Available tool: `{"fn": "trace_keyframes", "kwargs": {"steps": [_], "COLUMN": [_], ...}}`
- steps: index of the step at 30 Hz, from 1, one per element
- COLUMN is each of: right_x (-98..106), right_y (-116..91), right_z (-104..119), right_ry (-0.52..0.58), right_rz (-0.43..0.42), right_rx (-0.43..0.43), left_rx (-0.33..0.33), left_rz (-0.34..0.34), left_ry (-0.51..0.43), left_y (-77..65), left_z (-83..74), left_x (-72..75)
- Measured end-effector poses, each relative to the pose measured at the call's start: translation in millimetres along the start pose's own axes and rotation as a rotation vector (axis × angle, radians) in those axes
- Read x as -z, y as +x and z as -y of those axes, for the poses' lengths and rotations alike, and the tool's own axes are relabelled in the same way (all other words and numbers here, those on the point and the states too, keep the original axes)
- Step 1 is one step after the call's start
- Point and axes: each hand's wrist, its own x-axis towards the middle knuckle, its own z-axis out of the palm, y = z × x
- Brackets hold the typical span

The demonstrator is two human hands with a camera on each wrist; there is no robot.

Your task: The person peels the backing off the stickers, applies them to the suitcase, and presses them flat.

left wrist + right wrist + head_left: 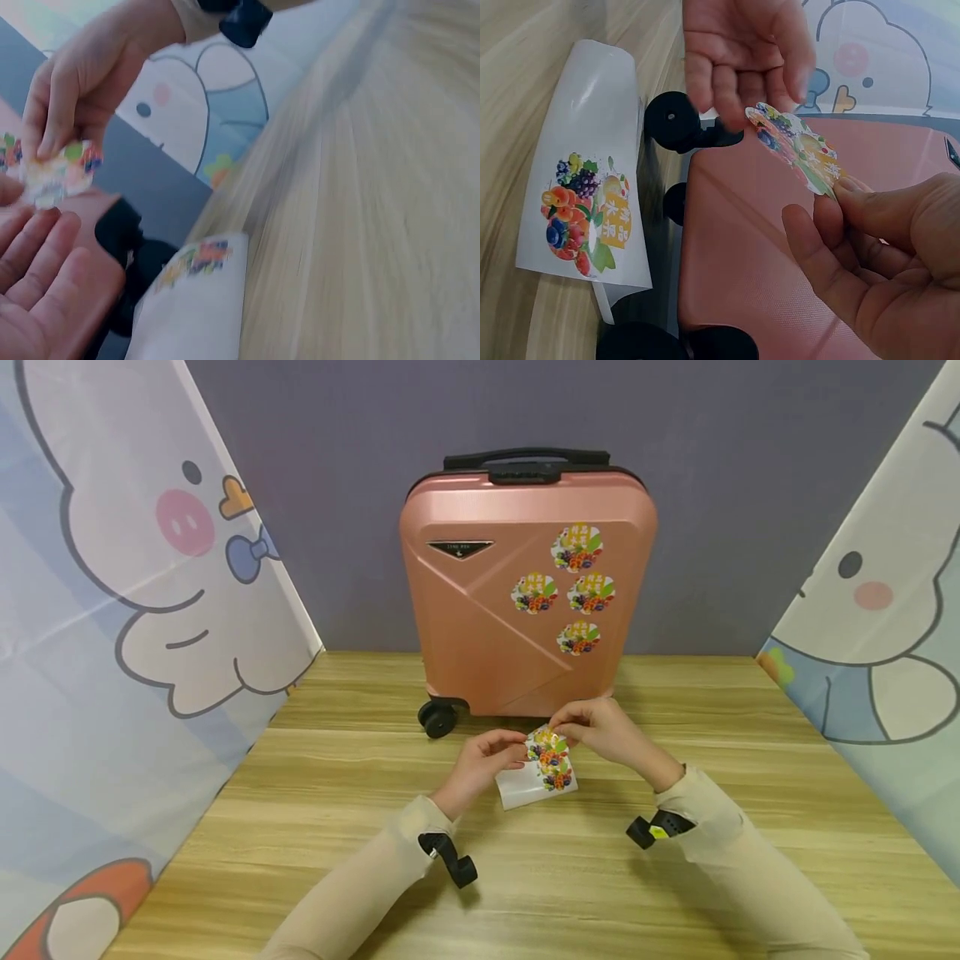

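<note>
My right hand pinches a round fruit sticker by its edge between thumb and forefinger, just in front of the suitcase. Close to the sticker's other edge is my left hand, its fingers loosely bent and not closed round anything; whether a fingertip touches the sticker I cannot tell. Below both hands a white backing sheet lies on the table with its edges curling, and another fruit sticker is on it. The pink suitcase stands upright behind, bearing several matching stickers on its front.
The suitcase has a black handle on top and a black wheel at lower left. It stands on a wood-grain table against a grey back wall. Cartoon-printed panels flank both sides.
</note>
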Motion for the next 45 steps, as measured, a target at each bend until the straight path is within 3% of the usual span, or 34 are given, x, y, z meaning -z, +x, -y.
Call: {"fn": "trace_keyframes", "kwargs": {"steps": [6, 20, 33, 40, 45], "right_x": [-2, -2, 10, 15, 17], "right_y": [1, 8, 19, 26, 32], "right_z": [-3, -9, -6, 1, 7], "right_ry": [0.037, 0.114, 0.128, 0.145, 0.161], "right_rz": [-0.001, 0.035, -0.058, -0.090, -0.110], "right_rx": [-0.011, 0.012, 0.054, 0.063, 0.104], "left_rx": [-0.006, -0.018, -0.082, -0.106, -0.133], "left_rz": [-0.037, -0.111, -0.110, -0.146, -0.183], "left_ry": [-0.033, -0.080, -0.093, -0.163, -0.147], "left_y": [-1.7, 0.2, 13.6, 20.3, 25.2], "left_z": [2.3, 6.2, -12.7, -23.6, -28.2], "left_x": [-7.8, -6.0, -3.5, -3.2, -0.3]}}
